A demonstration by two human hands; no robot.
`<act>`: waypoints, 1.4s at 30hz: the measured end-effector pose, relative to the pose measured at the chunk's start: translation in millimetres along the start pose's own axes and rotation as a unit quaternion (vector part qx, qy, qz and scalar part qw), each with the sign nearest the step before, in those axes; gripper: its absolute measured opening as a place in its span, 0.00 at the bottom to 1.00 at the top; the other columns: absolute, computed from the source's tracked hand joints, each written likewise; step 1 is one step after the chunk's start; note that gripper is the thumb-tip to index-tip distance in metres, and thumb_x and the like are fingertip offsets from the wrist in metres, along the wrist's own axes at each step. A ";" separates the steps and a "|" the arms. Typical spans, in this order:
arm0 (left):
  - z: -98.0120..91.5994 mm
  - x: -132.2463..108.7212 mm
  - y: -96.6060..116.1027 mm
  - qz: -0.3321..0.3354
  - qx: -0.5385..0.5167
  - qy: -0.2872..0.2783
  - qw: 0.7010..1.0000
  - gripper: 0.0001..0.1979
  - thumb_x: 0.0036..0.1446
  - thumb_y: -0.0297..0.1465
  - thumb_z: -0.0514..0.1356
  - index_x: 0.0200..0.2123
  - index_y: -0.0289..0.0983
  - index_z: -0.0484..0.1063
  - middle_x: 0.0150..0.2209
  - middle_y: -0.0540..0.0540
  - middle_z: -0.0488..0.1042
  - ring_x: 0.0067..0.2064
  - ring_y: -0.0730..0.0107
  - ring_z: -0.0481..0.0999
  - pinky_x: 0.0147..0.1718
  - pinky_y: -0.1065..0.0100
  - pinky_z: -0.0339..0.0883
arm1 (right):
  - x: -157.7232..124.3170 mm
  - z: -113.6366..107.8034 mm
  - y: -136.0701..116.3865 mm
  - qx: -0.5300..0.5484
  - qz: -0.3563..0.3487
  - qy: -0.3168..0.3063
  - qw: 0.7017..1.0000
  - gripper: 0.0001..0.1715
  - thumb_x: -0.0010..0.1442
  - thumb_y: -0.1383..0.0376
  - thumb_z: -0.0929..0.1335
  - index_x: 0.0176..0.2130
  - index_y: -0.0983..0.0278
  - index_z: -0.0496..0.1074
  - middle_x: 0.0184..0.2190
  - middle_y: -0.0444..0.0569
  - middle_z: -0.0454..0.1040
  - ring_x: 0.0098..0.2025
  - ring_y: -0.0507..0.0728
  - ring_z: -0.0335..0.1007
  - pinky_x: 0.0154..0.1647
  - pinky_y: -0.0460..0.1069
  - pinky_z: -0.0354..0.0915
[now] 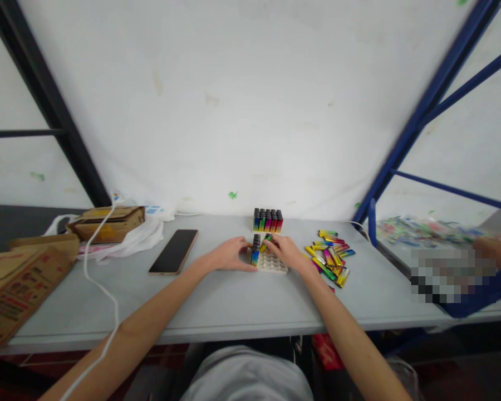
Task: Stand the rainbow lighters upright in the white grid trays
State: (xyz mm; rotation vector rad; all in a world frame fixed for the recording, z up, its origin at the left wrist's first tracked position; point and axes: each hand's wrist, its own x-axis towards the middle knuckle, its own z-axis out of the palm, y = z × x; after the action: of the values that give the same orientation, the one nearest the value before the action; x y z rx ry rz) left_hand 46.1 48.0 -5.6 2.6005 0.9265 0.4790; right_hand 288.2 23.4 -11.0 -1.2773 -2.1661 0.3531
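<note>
A small white tray with rows of round holes lies on the table in front of me. Along its left side stands a row of rainbow-coloured lighters with black tops. My left hand is curved round that side, thumb at the near corner and fingers at the far one, gripping the tray. Over the far part of the tray, my right hand pinches a green-and-yellow lighter, held tilted; its lower end is partly hidden by the fingers.
Behind the tray stands a block of upright lighters. Loose lighters lie heaped at the right. At the left are a phone, an open cardboard box and a white cable. Another person's hand shows beyond the blue frame.
</note>
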 end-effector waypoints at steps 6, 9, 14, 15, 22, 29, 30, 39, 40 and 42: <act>-0.3 -1.0 0.7 0.000 0.001 0.002 1.000 0.33 0.45 0.58 0.67 0.41 0.34 0.78 0.38 0.42 0.75 0.38 0.57 0.74 0.40 0.63 0.67 | 4.5 12.0 5.0 -0.031 -0.045 -0.006 0.999 0.15 0.70 0.57 0.65 0.35 0.63 0.71 0.30 0.49 0.75 0.30 0.55 0.66 0.35 0.49 0.61; -0.7 -1.1 -0.2 0.005 0.000 0.000 1.000 0.33 0.46 0.57 0.67 0.42 0.34 0.78 0.38 0.42 0.74 0.39 0.56 0.74 0.41 0.63 0.67 | 3.5 8.0 4.4 -0.037 -0.051 -0.005 0.998 0.16 0.68 0.55 0.67 0.37 0.65 0.73 0.31 0.49 0.75 0.32 0.56 0.67 0.37 0.49 0.62; -3.2 -1.4 0.9 0.008 -0.008 -0.004 1.000 0.32 0.46 0.55 0.68 0.42 0.34 0.78 0.38 0.43 0.74 0.38 0.58 0.74 0.40 0.64 0.67 | -6.5 -32.4 23.5 -0.064 0.078 0.028 0.995 0.18 0.69 0.55 0.65 0.50 0.64 0.75 0.35 0.51 0.80 0.35 0.57 0.74 0.41 0.49 0.65; -3.6 -1.4 1.0 0.009 -0.009 -0.005 1.000 0.31 0.47 0.55 0.68 0.42 0.34 0.77 0.38 0.43 0.74 0.39 0.58 0.74 0.40 0.64 0.67 | -9.5 -44.3 31.7 -0.106 0.121 0.044 0.986 0.17 0.69 0.58 0.65 0.48 0.65 0.77 0.37 0.54 0.81 0.38 0.58 0.76 0.43 0.50 0.66; -1.4 1.9 -6.2 0.019 -0.009 -0.008 1.000 0.27 0.52 0.53 0.64 0.40 0.34 0.75 0.38 0.43 0.74 0.39 0.58 0.74 0.41 0.64 0.67 | -37.6 -109.8 85.2 -0.251 0.196 -0.063 0.946 0.17 0.61 0.71 0.68 0.49 0.68 0.80 0.50 0.60 0.80 0.52 0.61 0.76 0.54 0.50 0.65; -0.6 2.5 -3.0 0.007 0.002 -0.006 1.000 0.26 0.51 0.52 0.64 0.39 0.34 0.75 0.37 0.44 0.73 0.38 0.59 0.73 0.39 0.65 0.66 | -46.7 -111.0 94.8 -0.269 0.156 -0.126 0.942 0.15 0.57 0.70 0.70 0.44 0.64 0.82 0.46 0.58 0.81 0.48 0.63 0.77 0.52 0.52 0.66; 0.2 2.2 -2.0 0.003 0.006 0.000 1.000 0.26 0.51 0.52 0.65 0.39 0.34 0.76 0.36 0.44 0.73 0.37 0.58 0.73 0.39 0.64 0.66 | -46.3 -110.1 95.6 -0.265 0.145 -0.119 0.946 0.15 0.58 0.69 0.70 0.45 0.65 0.82 0.46 0.58 0.81 0.47 0.63 0.77 0.52 0.52 0.66; 10.0 4.6 -7.0 -0.029 0.002 0.035 0.999 0.34 0.44 0.59 0.67 0.40 0.35 0.76 0.38 0.43 0.74 0.40 0.55 0.73 0.41 0.62 0.67 | -46.2 -113.8 95.1 -0.143 0.143 0.002 0.979 0.11 0.59 0.64 0.69 0.40 0.62 0.81 0.41 0.54 0.83 0.42 0.62 0.79 0.49 0.53 0.69; 9.9 4.8 -7.6 -0.028 0.002 0.033 0.999 0.34 0.44 0.60 0.67 0.40 0.35 0.76 0.38 0.43 0.73 0.40 0.55 0.73 0.41 0.62 0.67 | -45.3 -115.1 92.0 -0.125 0.146 0.030 0.981 0.11 0.59 0.63 0.69 0.40 0.62 0.81 0.41 0.54 0.83 0.43 0.63 0.79 0.49 0.54 0.69; 9.4 5.1 -8.3 -0.024 0.000 0.031 0.999 0.34 0.44 0.60 0.66 0.39 0.35 0.76 0.38 0.43 0.73 0.39 0.55 0.73 0.40 0.62 0.67 | -41.8 -117.2 83.5 -0.079 0.147 0.102 0.981 0.13 0.60 0.59 0.69 0.40 0.62 0.80 0.39 0.55 0.83 0.41 0.62 0.79 0.47 0.55 0.70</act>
State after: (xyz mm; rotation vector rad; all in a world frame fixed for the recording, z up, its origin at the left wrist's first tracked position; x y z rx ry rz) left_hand 49.3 55.5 -16.4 2.5690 1.0072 0.5490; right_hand 433.8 21.3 24.7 -1.6537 -1.8653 0.1600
